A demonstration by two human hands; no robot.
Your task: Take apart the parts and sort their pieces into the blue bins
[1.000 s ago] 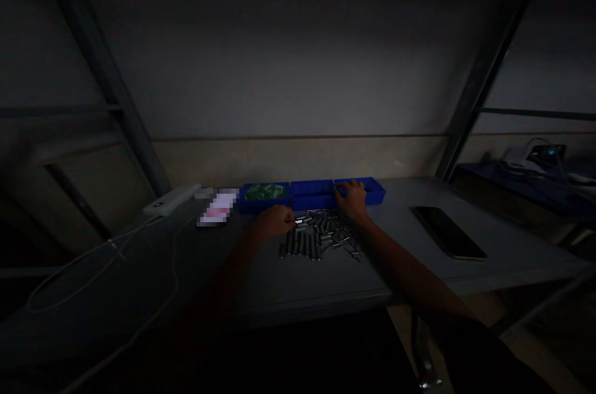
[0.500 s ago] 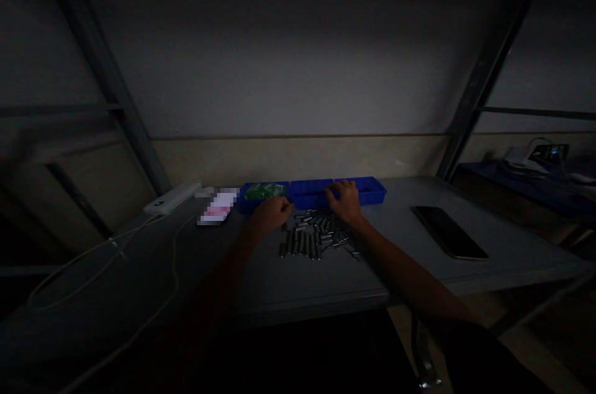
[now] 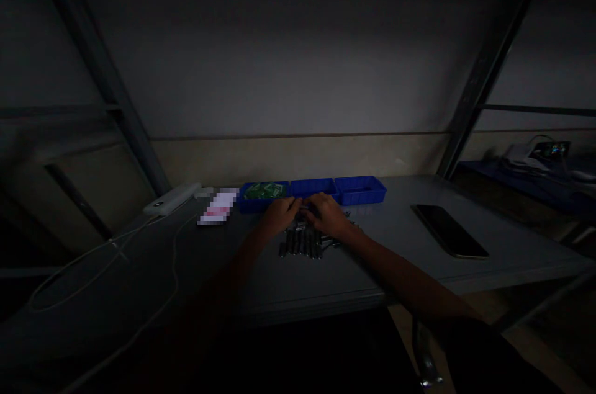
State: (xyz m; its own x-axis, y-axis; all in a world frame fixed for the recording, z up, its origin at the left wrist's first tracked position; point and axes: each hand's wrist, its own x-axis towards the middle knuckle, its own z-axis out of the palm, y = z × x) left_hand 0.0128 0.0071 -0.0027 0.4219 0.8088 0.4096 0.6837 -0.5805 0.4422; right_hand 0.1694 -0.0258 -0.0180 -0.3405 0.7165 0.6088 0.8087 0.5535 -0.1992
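Note:
My left hand (image 3: 280, 215) is closed, its thumb and fingertips pinched in front of the blue bins. Close against it, my right hand (image 3: 328, 216) is curled with its fingertips meeting those of the left. Whatever lies between the fingers is too dark and small to name. Below both hands, several short metal cylinders (image 3: 302, 244) stand side by side in a row on the grey table (image 3: 372, 257). Thinner metal pieces (image 3: 352, 224) are heaped behind and right of the row, partly hidden by my right hand.
Behind the hands stand a left blue bin (image 3: 250, 203) with green packets (image 3: 266, 190), a middle blue bin (image 3: 313, 184) and a right blue bin (image 3: 361, 197). A dark phone (image 3: 449, 231) lies right; a lit phone (image 3: 218, 206), a white power bank (image 3: 172, 200) and cables (image 3: 175, 257) lie left.
My right hand has moved left and nearer from the right-hand blue bins to meet my left hand. My left hand has shifted slightly right.

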